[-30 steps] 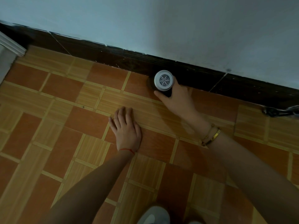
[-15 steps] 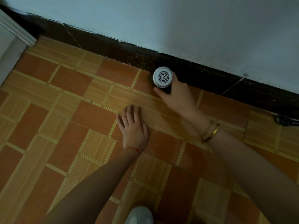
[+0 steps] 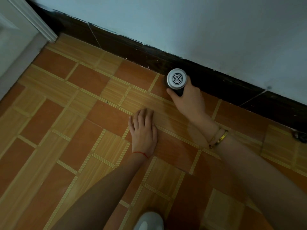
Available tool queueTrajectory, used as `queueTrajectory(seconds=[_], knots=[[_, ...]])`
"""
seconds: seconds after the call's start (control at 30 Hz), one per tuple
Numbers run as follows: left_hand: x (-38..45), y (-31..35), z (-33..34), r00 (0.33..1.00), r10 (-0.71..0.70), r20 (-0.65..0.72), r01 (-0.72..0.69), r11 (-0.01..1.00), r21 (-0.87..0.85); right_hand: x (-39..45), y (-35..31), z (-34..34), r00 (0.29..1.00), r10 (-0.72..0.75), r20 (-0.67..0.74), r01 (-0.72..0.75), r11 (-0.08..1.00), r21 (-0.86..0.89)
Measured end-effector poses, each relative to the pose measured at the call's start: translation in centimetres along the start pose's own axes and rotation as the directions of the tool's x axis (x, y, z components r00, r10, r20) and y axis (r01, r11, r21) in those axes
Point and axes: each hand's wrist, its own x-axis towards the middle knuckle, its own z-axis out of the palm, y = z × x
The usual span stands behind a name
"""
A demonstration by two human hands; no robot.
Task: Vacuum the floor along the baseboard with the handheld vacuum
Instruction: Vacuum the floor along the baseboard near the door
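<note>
View: shifts along the wall, so the white door frame [image 3: 31, 22] at the upper left now shows far more of itself than a second ago.
Handheld vacuum [image 3: 177, 80]: sits further left along the dark baseboard [image 3: 126, 47], now beside a different orange floor [image 3: 86, 80] tile.
Right hand [image 3: 189, 100]: moves left with the vacuum.
Left hand [image 3: 143, 130]: shifts left over the tiles.
Dark object by the baseboard [image 3: 300, 136]: slides toward the right edge.

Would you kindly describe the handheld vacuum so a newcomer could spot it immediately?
Follow the dark baseboard under the pale wall to where it meets the orange tiled floor. There the right hand grips the handheld vacuum. It is the only round silver thing, with a grille of rings and spokes facing the camera.
</note>
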Motion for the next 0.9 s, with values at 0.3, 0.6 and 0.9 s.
queueTrajectory(seconds=[0.3, 0.6, 0.9], knots=[[0.5, -6.2, -1.9, 0.948, -0.297, -0.115, 0.307, 0.949, 0.078, -0.6, -3.7, 3.7, 0.959, -0.179, 0.222, 0.152, 0.980, 0.130], [0.5, -7.5, -1.8, 0.933, -0.343, -0.106, 0.353, 0.931, 0.098, 0.7, -5.4, 5.6, 0.950, -0.263, 0.170, 0.251, 0.964, 0.089], [0.5, -7.8, -1.6, 0.931, -0.342, -0.127, 0.355, 0.930, 0.098, 6.0, -7.9, 8.4, 0.938, -0.299, 0.177, 0.324, 0.936, -0.135]])
